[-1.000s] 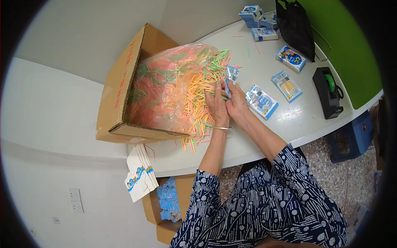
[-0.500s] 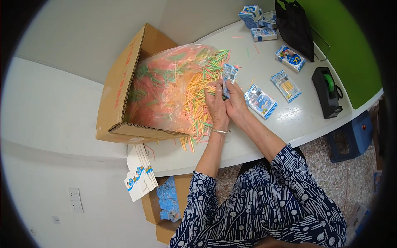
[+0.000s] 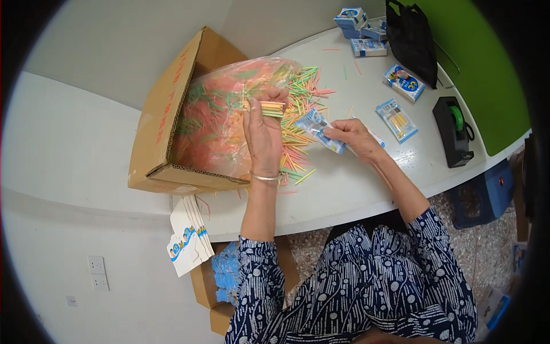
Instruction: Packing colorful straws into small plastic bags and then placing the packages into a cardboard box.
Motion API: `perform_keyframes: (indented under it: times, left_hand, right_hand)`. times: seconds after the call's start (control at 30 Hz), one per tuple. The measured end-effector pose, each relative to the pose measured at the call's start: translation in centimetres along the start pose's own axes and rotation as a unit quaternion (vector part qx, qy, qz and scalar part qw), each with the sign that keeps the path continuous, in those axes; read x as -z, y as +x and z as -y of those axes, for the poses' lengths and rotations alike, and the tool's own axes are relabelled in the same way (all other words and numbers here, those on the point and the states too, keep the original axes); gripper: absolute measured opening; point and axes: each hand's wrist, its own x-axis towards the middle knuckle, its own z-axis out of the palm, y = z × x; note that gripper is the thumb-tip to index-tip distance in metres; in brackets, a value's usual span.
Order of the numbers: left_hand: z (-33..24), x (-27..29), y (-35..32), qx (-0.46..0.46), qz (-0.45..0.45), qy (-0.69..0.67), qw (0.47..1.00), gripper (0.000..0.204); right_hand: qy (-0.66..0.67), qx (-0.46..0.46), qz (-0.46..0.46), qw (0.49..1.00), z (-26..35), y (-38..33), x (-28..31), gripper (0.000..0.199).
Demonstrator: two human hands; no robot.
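My left hand point(image 3: 264, 140), palm up, holds a small bundle of thin pastel sticks point(image 3: 270, 108) under its thumb, over the loose sticks. My right hand point(image 3: 356, 139) pinches one end of a blue-and-white clear packet point(image 3: 314, 126), which slants toward the left hand without touching it. Below both hands spreads a heap of pink, yellow and green sticks point(image 3: 305, 89), spilling from a clear plastic bag point(image 3: 220, 109) inside a cardboard box point(image 3: 157, 117). A filled packet point(image 3: 397, 120) lies right of my right hand; another packet is mostly hidden beneath that hand.
A black tape dispenser point(image 3: 454, 133) stands at the table's right edge. Behind it lie a black bag point(image 3: 410, 46), a small printed pack point(image 3: 404, 82) and stacked packs point(image 3: 350, 19). Folded white cartons point(image 3: 190, 243) overhang the front left edge, above a lower box of blue packets point(image 3: 226, 275).
My hands have moved apart. The left has gone left and turned palm up with a bundle of sticks; the right has moved right, the packet now slanting from its fingers.
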Motion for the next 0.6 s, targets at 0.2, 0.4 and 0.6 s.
perform_keyframes:
  times: [0.2, 0.4, 0.6]
  left_hand:
    - [0.9, -1.2, -1.6, 0.041, 0.074, 0.042, 0.996, 0.030]
    - [1.3, -2.1, -3.4, 0.053, 0.105, 0.102, 0.988, 0.030]
    - [1.4, -1.5, -3.4, 0.053, 0.105, 0.125, 0.985, 0.030]
  right_hand:
    - [-0.036, 0.002, 0.066, 0.997, 1.1, -1.5, 0.8, 0.024]
    - [-0.014, 0.000, 0.077, 0.997, 0.8, -1.6, 1.6, 0.021]
    - [-0.004, 0.001, 0.080, 0.997, -0.7, -1.5, 2.1, 0.023]
